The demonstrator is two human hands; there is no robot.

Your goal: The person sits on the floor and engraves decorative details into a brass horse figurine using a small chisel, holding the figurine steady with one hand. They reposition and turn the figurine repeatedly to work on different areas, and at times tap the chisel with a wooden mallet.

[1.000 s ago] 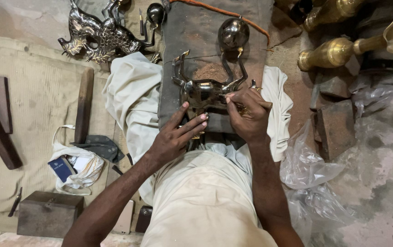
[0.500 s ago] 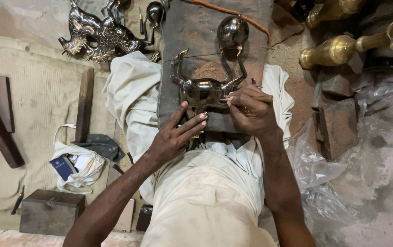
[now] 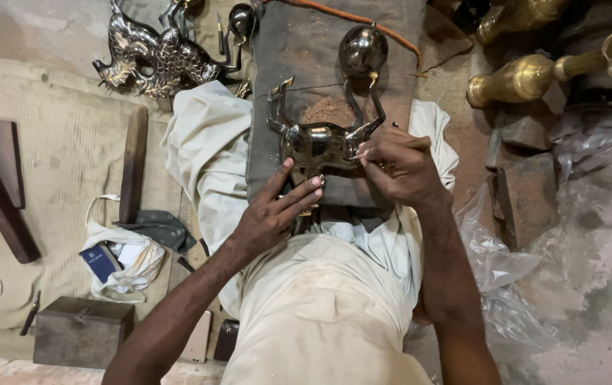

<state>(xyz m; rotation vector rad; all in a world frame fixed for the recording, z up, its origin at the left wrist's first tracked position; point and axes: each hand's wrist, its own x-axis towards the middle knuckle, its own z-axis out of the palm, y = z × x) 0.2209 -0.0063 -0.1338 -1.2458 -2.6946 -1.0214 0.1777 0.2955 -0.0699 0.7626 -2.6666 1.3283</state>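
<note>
Finishing step: my left hand (image 3: 274,214), fingers spread, steadies the metal animal (image 3: 320,142) on the pad (image 3: 306,50); my right hand (image 3: 398,167) pinches a small tool against it; next stroke needs firm bracing

Figure under your hands: polished metal animal figure (image 3: 320,142), dark, glossy.
Pad beneath it: grey cloth pad (image 3: 306,57), matt, dusty.
To your right: brass vases (image 3: 527,75), shiny.
To your left: wooden blocks (image 3: 6,171), dull, rough.

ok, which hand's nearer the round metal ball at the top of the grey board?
Right. The right hand works at the metal animal figure just below the ball; the left hand lies lower, at the figure's near side.
</note>
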